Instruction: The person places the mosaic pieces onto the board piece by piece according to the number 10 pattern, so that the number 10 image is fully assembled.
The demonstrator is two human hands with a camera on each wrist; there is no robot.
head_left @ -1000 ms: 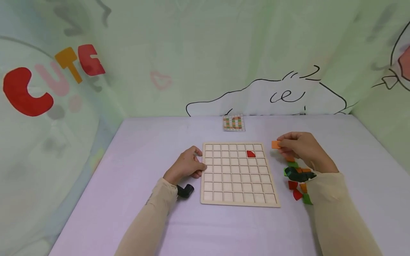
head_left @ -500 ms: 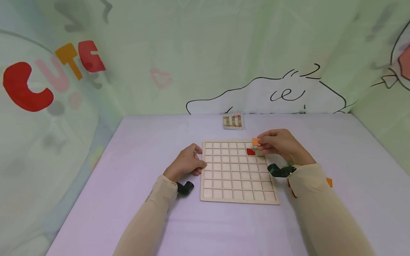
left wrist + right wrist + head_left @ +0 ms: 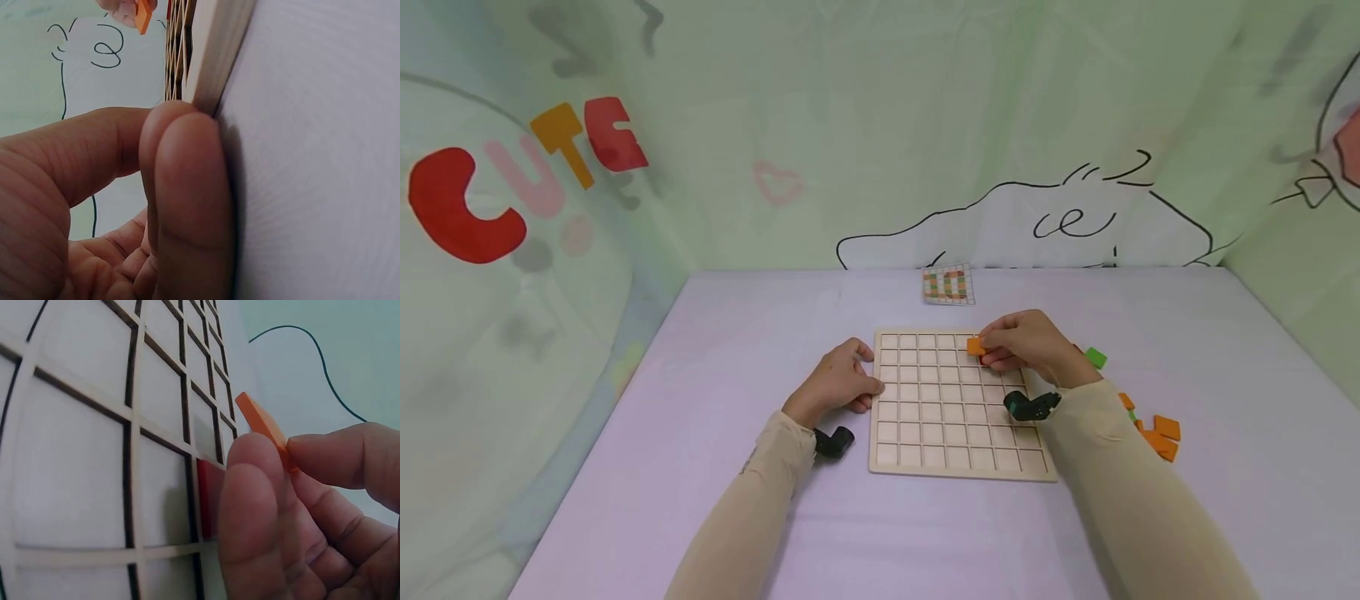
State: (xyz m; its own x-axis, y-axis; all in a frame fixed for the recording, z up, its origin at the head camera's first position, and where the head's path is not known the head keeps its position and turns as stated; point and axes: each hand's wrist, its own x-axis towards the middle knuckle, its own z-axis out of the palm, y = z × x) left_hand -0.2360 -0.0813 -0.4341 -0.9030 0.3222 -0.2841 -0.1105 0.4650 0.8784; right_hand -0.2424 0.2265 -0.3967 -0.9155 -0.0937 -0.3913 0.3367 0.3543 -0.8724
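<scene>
My right hand (image 3: 1030, 343) pinches a square orange tile (image 3: 975, 347) just over the far right part of the wooden grid board (image 3: 925, 417). Seen from the right wrist, that orange tile (image 3: 261, 425) is tilted and raised off the board, between thumb and fingertips. A red quarter-round tile (image 3: 211, 500) sits in a cell close by, partly hidden behind the fingers. My left hand (image 3: 835, 377) rests at the board's left edge with bent fingers. In the left wrist view its fingertips (image 3: 190, 169) touch the board's side (image 3: 215, 50).
Several orange tiles (image 3: 1167, 427) and a green tile (image 3: 1096, 358) lie loose right of the board, some hidden by the right forearm. A small colored pattern card (image 3: 948, 285) lies at the table's back edge. Black wrist cameras (image 3: 833, 442) hang under both sleeves.
My right hand has carried the orange tile leftward from beside the loose pieces to over the board, near the red tile. The left hand has stayed at the board's edge.
</scene>
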